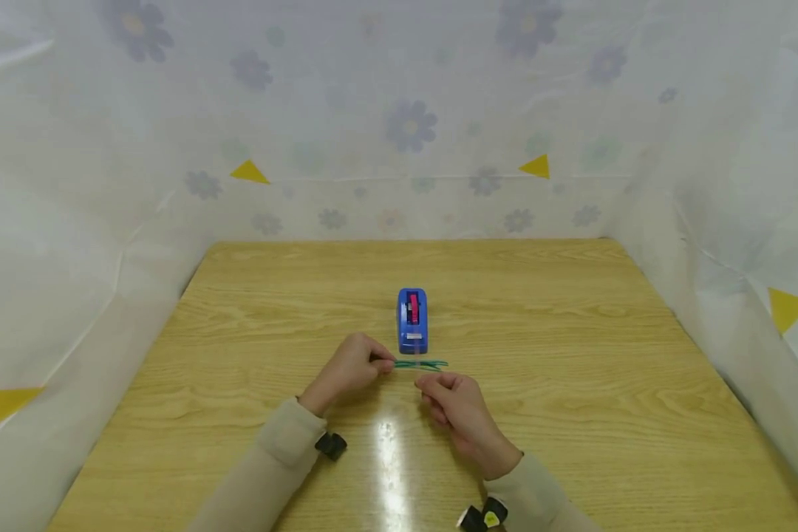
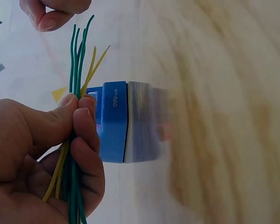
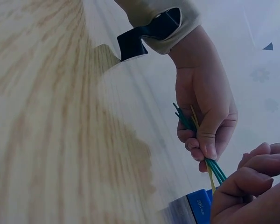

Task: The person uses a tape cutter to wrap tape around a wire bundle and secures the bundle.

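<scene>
My left hand (image 1: 355,363) pinches a bundle of thin green and yellow wires (image 2: 79,60) between thumb and fingers. The wires' free ends point right, just in front of a blue tape dispenser (image 1: 404,319). From the dispenser, a strip of clear tape (image 1: 417,355) stretches toward me across the wires. My right hand (image 1: 462,410) pinches the strip's near end with thumb and forefinger, close to the wires. In the right wrist view the wires' other ends (image 3: 193,119) stick out of the left palm, and the right fingertips are partly hidden.
The dispenser stands on a wood-grain table (image 1: 539,318). Pale flowered sheeting (image 1: 346,111) with yellow triangles encloses the table at the back and both sides. Black straps (image 1: 331,445) are on both sleeves.
</scene>
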A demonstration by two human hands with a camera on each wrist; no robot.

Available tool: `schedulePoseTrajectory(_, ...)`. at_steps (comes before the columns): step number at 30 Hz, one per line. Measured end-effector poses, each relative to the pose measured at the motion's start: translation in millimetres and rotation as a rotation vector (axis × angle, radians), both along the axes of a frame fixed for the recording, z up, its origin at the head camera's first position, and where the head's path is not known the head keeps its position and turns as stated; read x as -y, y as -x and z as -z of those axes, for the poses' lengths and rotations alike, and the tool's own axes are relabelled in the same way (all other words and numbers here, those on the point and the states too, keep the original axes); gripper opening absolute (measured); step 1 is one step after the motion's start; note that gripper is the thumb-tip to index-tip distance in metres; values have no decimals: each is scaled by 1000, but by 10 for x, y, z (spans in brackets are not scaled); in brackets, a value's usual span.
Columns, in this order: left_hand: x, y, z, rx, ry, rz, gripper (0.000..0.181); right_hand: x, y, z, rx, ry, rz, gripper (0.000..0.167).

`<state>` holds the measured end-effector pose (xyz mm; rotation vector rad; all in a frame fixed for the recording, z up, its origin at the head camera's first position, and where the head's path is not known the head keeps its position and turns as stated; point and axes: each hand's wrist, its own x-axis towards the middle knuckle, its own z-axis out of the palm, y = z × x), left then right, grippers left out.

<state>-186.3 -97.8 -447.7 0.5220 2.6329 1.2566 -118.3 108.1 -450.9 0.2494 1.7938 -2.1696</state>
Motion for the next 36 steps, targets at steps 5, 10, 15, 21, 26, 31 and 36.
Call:
schedulePoseTrajectory(5, -59, -8, 16, -9, 8, 22, 8, -7, -4, 17, -4, -15, -4, 20)
schedulePoseTrajectory(10, -107, -13, 28, -13, 10, 47, 8, -3, -13, 42, -6, -27, -2, 21)
schedulePoseTrajectory(15, -151, -17, 37, -14, 9, 65, 8, 2, -12, 61, -11, -36, 0, 22)
schedulePoseTrajectory(21, -205, -37, 26, -17, 11, 71, 9, 9, -12, 57, -18, -9, 5, 21)
schedulePoseTrajectory(26, -241, -48, 22, -2, 16, 71, 10, 26, -6, 40, -22, 4, 0, 24)
schedulePoseTrajectory(31, -270, -68, 4, 4, 1, 86, 11, 27, -2, 39, -33, 4, 9, 24)
schedulePoseTrajectory(36, -280, -90, -27, 15, -22, 97, 12, 23, -4, 24, -36, 3, 17, 22)
